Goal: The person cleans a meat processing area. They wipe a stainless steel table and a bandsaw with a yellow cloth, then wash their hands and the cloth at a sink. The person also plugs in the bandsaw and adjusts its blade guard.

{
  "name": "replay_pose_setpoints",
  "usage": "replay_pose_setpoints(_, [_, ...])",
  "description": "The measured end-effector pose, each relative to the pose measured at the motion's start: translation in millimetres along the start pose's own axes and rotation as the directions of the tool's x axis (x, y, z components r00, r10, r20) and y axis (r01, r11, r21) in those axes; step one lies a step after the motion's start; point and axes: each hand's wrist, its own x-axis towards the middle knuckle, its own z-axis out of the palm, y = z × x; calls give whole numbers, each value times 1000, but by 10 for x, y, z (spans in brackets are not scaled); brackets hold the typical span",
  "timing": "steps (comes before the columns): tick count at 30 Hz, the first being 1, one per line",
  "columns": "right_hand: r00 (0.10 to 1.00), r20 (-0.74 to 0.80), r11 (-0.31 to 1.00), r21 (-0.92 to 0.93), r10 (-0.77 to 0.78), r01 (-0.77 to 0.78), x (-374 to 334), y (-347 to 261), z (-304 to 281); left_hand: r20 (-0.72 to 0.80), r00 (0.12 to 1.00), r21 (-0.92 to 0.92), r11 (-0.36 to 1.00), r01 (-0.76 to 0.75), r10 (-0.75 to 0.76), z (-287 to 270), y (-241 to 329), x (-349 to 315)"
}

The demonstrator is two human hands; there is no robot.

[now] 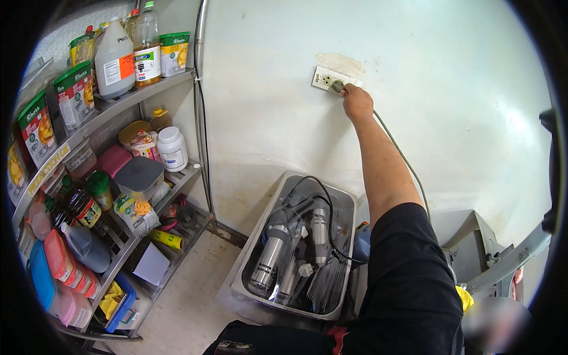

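Note:
My right hand [357, 102] reaches up to a white wall socket [326, 78] and is closed around a grey plug [338, 87] seated in it. A thin grey cord [406, 160] runs from the plug down behind my forearm toward the lower right. My left hand is out of sight. Below the socket a steel pan [253, 244] stands against the wall, holding two hand blenders [271, 254] with steel shafts, wire whisk attachments [326, 283] and a black cable.
A metal shelf rack [148, 89] fills the left side, loaded with bottles, green cartons, jars and coloured lidded tubs. A pipe [199, 89] runs down the wall beside it. A grey metal machine [473, 242] stands at the lower right. Pale floor lies between rack and pan.

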Motion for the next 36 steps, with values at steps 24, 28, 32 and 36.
replay_pose_setpoints(24, [994, -13, 985, -142, -105, 102, -720, -393, -566, 201, 863, 173, 851, -497, 463, -499, 1235, 1461])
replay_pose_setpoints(28, [952, 135, 947, -134, -275, 293, -1491, -256, -1391, 355, 697, 188, 684, -705, 622, -537, 2753, 2101])
replay_pose_setpoints(32, [927, 186, 944, 11, -325, 329, -2273, -37, -2288, 485, 519, 172, 505, -846, 704, -372, 4074, 2056])
replay_pose_setpoints(36, [923, 268, 955, 186, -275, 231, -3214, 199, -3062, 601, 360, 135, 353, -926, 713, -150, 4935, 1534])
